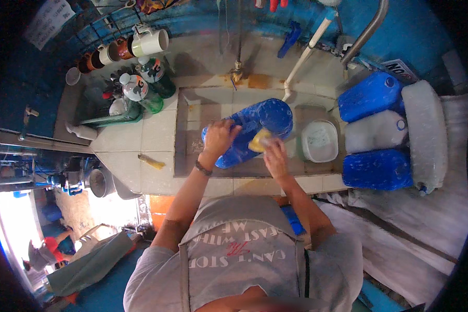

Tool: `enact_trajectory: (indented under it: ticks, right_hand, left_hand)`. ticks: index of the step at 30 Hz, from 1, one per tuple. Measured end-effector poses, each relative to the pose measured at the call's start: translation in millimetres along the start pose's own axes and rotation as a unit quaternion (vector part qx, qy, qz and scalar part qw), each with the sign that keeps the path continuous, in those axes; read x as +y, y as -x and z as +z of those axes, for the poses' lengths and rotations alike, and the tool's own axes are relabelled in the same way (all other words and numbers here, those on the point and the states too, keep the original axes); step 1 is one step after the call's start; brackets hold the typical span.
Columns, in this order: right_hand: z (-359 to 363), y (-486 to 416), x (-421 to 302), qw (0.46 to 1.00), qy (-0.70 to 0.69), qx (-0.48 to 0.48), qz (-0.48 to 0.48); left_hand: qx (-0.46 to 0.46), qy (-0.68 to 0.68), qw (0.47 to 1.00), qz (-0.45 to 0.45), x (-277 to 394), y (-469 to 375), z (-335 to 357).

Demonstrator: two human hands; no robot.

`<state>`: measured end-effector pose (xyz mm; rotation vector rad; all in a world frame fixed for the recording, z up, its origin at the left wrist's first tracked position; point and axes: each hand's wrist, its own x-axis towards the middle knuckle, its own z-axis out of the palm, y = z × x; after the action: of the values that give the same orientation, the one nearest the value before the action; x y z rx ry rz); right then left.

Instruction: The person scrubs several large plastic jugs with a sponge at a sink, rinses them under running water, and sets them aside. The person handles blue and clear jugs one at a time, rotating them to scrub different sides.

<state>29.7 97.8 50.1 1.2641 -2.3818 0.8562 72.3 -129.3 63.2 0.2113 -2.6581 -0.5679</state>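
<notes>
A blue plastic jug with whitish suds on it lies slantwise in the tiled sink. My left hand rests on its left part, fingers spread over the surface. In my right hand is a yellow sponge, held against the jug's lower right side; the hand is slightly blurred. Right of the jug, a white square tub stands in the sink with cloudy contents. A brass faucet is on the wall behind.
Blue and whitish jugs crowd the right side. Green bottles, a dark green rack and hanging mugs are at left. A yellow-handled brush lies on the tiled counter. Another person is far lower left.
</notes>
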Motion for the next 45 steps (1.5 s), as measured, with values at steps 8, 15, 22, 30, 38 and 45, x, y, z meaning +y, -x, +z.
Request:
enact_trajectory:
  ticks: [8,15,22,30,38,45]
  right_hand:
    - [22.3,-126.1,52.4,0.985,0.112,-0.131,0.016]
    - [39.1,-138.8,88.0,0.982,0.11,-0.127,0.082]
    - [16.0,-72.8,107.6,0.934,0.194,0.038,0.299]
    - [-1.2,-21.3,-14.7,0.903,-0.092,0.017,0.419]
    - [8.4,-114.8,7.3,0.971,0.179,-0.14,0.079]
    - [15.3,-68.2,1.2,0.969,0.217,-0.094,0.072]
  left_hand:
    - [-0.111,-0.025,0.993,0.027,25.4,-9.3,14.3]
    - [-0.117,-0.059,0.991,0.013,24.2,-10.5,20.8]
    - [-0.132,-0.064,0.989,0.003,27.9,-12.1,18.1]
    - [-0.155,-0.062,0.986,0.013,23.7,-17.5,16.3]
    - [-0.142,-0.085,0.985,0.036,23.5,-13.4,14.9]
    - [-0.159,-0.079,0.984,0.005,33.2,-11.5,12.9]
